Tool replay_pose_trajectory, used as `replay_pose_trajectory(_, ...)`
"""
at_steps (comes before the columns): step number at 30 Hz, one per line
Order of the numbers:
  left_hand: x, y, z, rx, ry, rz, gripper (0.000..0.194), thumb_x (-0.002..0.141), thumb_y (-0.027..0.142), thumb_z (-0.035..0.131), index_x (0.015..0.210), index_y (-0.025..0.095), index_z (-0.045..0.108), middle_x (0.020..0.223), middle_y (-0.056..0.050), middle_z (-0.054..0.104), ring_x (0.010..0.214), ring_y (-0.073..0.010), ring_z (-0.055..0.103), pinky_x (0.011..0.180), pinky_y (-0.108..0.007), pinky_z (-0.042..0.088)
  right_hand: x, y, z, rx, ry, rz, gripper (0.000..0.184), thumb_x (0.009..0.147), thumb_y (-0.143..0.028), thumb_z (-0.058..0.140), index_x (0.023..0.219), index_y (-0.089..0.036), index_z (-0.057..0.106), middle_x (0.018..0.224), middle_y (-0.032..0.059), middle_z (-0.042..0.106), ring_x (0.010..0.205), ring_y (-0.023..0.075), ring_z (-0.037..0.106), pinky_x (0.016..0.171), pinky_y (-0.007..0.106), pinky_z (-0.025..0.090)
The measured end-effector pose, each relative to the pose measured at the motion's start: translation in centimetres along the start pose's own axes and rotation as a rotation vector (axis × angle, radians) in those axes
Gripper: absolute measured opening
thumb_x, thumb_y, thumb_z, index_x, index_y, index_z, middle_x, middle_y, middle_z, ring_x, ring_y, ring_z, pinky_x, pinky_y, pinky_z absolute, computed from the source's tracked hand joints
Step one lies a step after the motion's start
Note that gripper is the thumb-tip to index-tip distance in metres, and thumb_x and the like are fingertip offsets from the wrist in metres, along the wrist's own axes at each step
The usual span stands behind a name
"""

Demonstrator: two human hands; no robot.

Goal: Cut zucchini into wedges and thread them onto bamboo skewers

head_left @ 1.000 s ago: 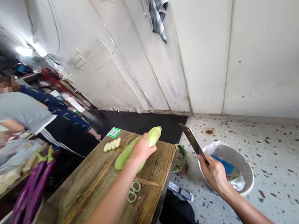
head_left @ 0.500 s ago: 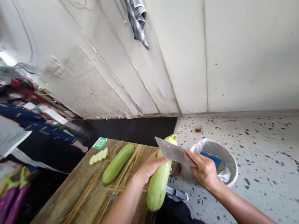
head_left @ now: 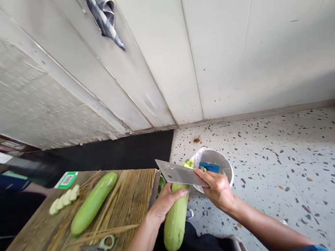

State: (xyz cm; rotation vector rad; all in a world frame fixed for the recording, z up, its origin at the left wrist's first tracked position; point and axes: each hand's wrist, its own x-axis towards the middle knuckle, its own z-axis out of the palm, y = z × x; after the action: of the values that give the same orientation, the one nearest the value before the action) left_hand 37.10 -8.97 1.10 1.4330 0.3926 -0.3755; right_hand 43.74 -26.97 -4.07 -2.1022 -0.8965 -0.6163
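Observation:
My left hand (head_left: pixel 168 198) is wrapped around a pale green zucchini (head_left: pixel 177 223), which slants upward beyond the table's right edge. In my right hand (head_left: pixel 217 187) is a cleaver (head_left: pixel 181 174), its broad blade lying across the zucchini near the stem end. Just behind that end stands a white bin (head_left: pixel 229 166) on the floor, with a plastic liner and something blue inside. On the wooden table (head_left: pixel 128 200) lie a second zucchini (head_left: pixel 94 203), several pale cut slices (head_left: pixel 64 199) and scissors (head_left: pixel 102 249) with green handles.
A green and white card (head_left: pixel 66 180) rests at the table's far corner. Thin sticks (head_left: pixel 107 233) lie across the wood. A checked cloth (head_left: pixel 104 16) hangs on the white wall. At the far left, part of another person's arm (head_left: pixel 38 188) shows. Speckled floor (head_left: pixel 273 177) extends to the right.
My view has swung right, so the table and bin sit further left. Both hands keep their hold, and the zucchini and cleaver are closer to the bin. The scissors now show fully.

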Motion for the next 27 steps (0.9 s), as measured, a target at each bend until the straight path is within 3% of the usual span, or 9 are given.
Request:
replay_pose_trajectory(8, 0.7, -0.7, 0.8, -0.018, -0.088, 0.054, 0.044, 0.065, 0.031, 0.069, 0.104, 0.014, 0.055, 0.079, -0.007, 0.062, 0.068, -0.0187, 0.059, 0.061, -0.031, 0.047, -1.0, 1.1, -0.8, 0.032, -0.006, 0.019, 0.037, 0.082, -0.01, 0.043, 0.115, -0.016, 0.058, 0.072, 0.0046, 0.065, 0.058, 0.0144, 0.059, 0.054, 0.024, 0.048)
replay_pose_trajectory(13, 1.1, -1.3, 1.4, -0.018, -0.18, 0.029, 0.044, 0.065, 0.03, 0.069, 0.104, 0.015, 0.055, 0.078, -0.006, 0.062, 0.066, -0.0189, 0.06, 0.06, -0.031, 0.047, -4.4, 3.4, -0.5, 0.131, -0.049, 0.117, 0.037, 0.084, -0.013, 0.044, 0.117, -0.018, 0.057, 0.093, 0.0078, 0.067, 0.076, 0.0169, 0.063, 0.065, 0.026, 0.051)
replay_pose_trajectory(15, 1.2, -1.5, 1.6, -0.016, -0.198, 0.01, 0.045, 0.065, 0.031, 0.068, 0.105, 0.016, 0.055, 0.08, -0.006, 0.062, 0.067, -0.02, 0.06, 0.06, -0.032, 0.047, -6.4, 5.0, 0.3, 0.17, -0.155, 0.236, 0.035, 0.085, -0.019, 0.043, 0.117, -0.019, 0.057, 0.097, 0.0083, 0.067, 0.083, 0.0182, 0.063, 0.07, 0.027, 0.049)
replay_pose_trajectory(17, 1.2, -1.4, 2.0, -0.001, -0.243, -0.013, 0.046, 0.065, 0.03, 0.068, 0.106, 0.016, 0.054, 0.083, -0.007, 0.062, 0.068, -0.0205, 0.06, 0.061, -0.033, 0.047, -8.5, 6.8, 1.3, 0.196, -0.329, 0.465, 0.032, 0.086, -0.026, 0.044, 0.113, -0.02, 0.061, 0.1, 0.0086, 0.066, 0.089, 0.0197, 0.062, 0.076, 0.027, 0.046)
replay_pose_trajectory(18, 1.1, -1.3, 2.3, 0.005, -0.276, -0.02, 0.046, 0.064, 0.029, 0.069, 0.107, 0.016, 0.055, 0.084, -0.007, 0.062, 0.068, -0.0206, 0.061, 0.062, -0.034, 0.047, -9.5, 7.8, 1.8, 0.19, -0.415, 0.635, 0.031, 0.085, -0.03, 0.045, 0.108, -0.022, 0.063, 0.096, 0.008, 0.068, 0.088, 0.0198, 0.062, 0.076, 0.026, 0.045)
replay_pose_trajectory(21, 1.1, -1.2, 3.1, -0.005, -0.326, -0.011, 0.05, 0.063, 0.027, 0.07, 0.11, 0.019, 0.054, 0.088, -0.008, 0.062, 0.069, -0.0206, 0.061, 0.063, -0.034, 0.047, -11.7, 10.3, 3.3, 0.162, -0.483, 0.853, 0.027, 0.082, -0.031, 0.048, 0.081, -0.016, 0.07, 0.071, 0.0102, 0.068, 0.072, 0.0206, 0.063, 0.062, 0.025, 0.044)
replay_pose_trajectory(24, 1.4, -1.6, 3.6, -0.061, -0.205, 0.063, 0.061, 0.059, 0.022, 0.073, 0.116, 0.022, 0.05, 0.092, -0.007, 0.062, 0.078, -0.0214, 0.06, 0.069, -0.035, 0.047, -12.9, 11.3, 4.6, 0.233, -0.497, 1.004, 0.021, 0.076, -0.028, 0.054, 0.066, -0.015, 0.066, 0.061, 0.0085, 0.065, 0.064, 0.018, 0.062, 0.053, 0.021, 0.041)
replay_pose_trajectory(27, 1.9, -2.3, 4.0, -0.153, -0.012, 0.154, 0.058, 0.054, 0.02, 0.076, 0.108, 0.018, 0.054, 0.092, -0.007, 0.062, 0.085, -0.0221, 0.058, 0.075, -0.033, 0.046, -13.3, 10.0, 5.5, 0.422, -0.494, 1.158, 0.025, 0.077, -0.033, 0.054, 0.066, -0.012, 0.063, 0.048, 0.0049, 0.058, 0.044, 0.0137, 0.055, 0.041, 0.02, 0.038)
